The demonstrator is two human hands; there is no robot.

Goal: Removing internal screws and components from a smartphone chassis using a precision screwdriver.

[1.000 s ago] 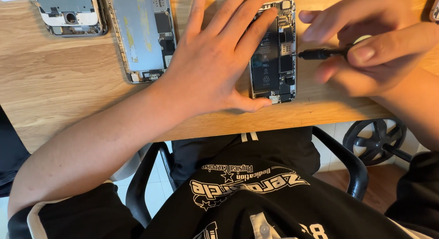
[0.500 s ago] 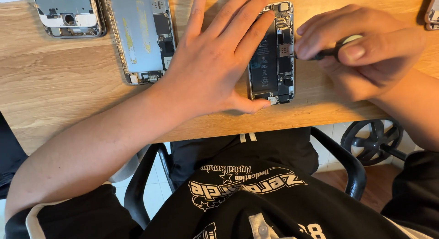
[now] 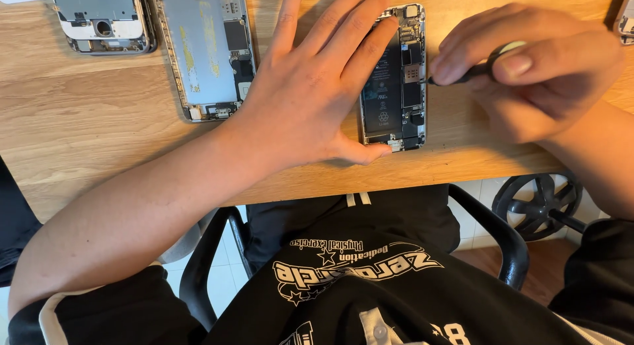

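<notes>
Pressing our left hand [image 3: 310, 101] flat, palm down with fingers spread, we pin the opened smartphone [image 3: 395, 81] against the wooden table [image 3: 86, 134]; the thumb runs along the phone's lower end and the fingertips lie over its upper left part. The hand grasps nothing, it only bears down. The phone lies face-open near the table's front edge, its dark battery and small circuit parts exposed. Our right hand [image 3: 528, 68] is clenched around a slim black screwdriver [image 3: 472, 72], thumb and fingers pinching the handle, and the tip points at the phone's right edge, about level with its middle. Whether the tip touches, we cannot tell. Well to the left lies a detached phone screen panel [image 3: 205, 51], back side up, and beyond it a second phone housing [image 3: 102, 18] at the table's far corner. Below the table we see a black chair armrest [image 3: 489, 229].
</notes>
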